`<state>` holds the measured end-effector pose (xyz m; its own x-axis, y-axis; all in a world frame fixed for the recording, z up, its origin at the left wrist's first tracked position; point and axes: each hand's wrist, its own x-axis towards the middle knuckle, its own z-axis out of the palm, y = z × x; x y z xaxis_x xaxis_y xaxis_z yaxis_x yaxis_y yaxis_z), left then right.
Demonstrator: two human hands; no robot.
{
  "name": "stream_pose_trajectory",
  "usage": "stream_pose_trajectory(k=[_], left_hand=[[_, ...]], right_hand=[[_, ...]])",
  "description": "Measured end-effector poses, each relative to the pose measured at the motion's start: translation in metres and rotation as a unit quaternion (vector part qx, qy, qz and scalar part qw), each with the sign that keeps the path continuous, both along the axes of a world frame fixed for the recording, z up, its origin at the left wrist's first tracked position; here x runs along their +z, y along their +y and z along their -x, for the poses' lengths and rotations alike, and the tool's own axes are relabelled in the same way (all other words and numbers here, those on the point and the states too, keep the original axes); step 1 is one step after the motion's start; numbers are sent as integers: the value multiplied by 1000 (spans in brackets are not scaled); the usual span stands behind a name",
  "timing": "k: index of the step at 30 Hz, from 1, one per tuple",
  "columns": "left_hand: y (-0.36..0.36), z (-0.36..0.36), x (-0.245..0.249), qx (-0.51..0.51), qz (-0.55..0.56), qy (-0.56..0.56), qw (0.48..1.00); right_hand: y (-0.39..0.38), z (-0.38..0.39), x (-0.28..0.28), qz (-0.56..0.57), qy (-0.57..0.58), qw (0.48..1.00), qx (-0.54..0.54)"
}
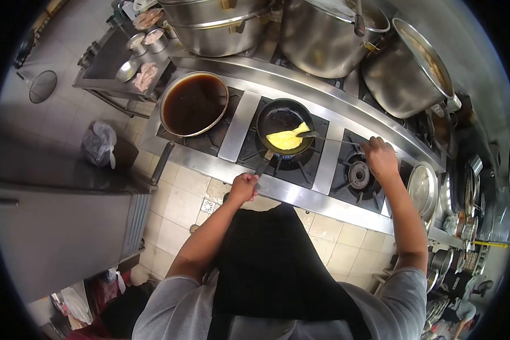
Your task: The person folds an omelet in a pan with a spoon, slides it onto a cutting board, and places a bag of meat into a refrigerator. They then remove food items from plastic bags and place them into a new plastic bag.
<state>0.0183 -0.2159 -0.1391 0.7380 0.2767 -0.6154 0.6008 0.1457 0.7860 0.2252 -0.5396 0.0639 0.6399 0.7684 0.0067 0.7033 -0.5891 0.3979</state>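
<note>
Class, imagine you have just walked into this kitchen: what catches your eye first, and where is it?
The bright yellow egg stands out in the black pan on the middle burner. The left hand grips the pan's handle and the right hand holds a long utensil to the egg. Left of the pan sits a wide pot of dark liquid, and big steel pots crowd the back of the stove.

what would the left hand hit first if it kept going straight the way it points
Probably the black frying pan: the left hand grips its handle, which leads straight to the pan's near rim, where the yellow egg lies.
</note>
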Motion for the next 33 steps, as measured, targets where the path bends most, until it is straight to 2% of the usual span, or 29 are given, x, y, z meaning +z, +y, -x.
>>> stream_pose_trajectory(k=[4, 7, 13, 19, 21, 24, 26, 28, 33], left_hand=[[-3, 0, -2, -7, 4, 10, 1000], [-7, -2, -1, -3, 15, 15, 1000], [-11, -2, -4, -13, 23, 9, 1000], [-7, -2, -7, -22, 45, 26, 998], [-4, -2, -8, -29, 56, 23, 998], [-2, -4, -4, -41, 77, 27, 996], [-1, -2, -5, -46, 85, 40, 995], [-1, 0, -10, -77, 182, 44, 979], [-29, 1, -3, -159, 270, 42, 949]], right_hand=[[12, -10, -17, 24, 5, 1000, -12], [17, -14, -29, 2, -11, 1000, -8], [15, -8, -18, -15, 5, 998, -55], [22, 10, -9, -117, 12, 989, -88], [26, 28, -25, -185, 94, 953, -220], [33, 67, -65, -278, 93, 909, -296], [52, 91, -60, -290, 143, 868, -375], [58, 100, -71, -271, 164, 858, -405], [43, 108, -107, -345, 187, 819, -419]])
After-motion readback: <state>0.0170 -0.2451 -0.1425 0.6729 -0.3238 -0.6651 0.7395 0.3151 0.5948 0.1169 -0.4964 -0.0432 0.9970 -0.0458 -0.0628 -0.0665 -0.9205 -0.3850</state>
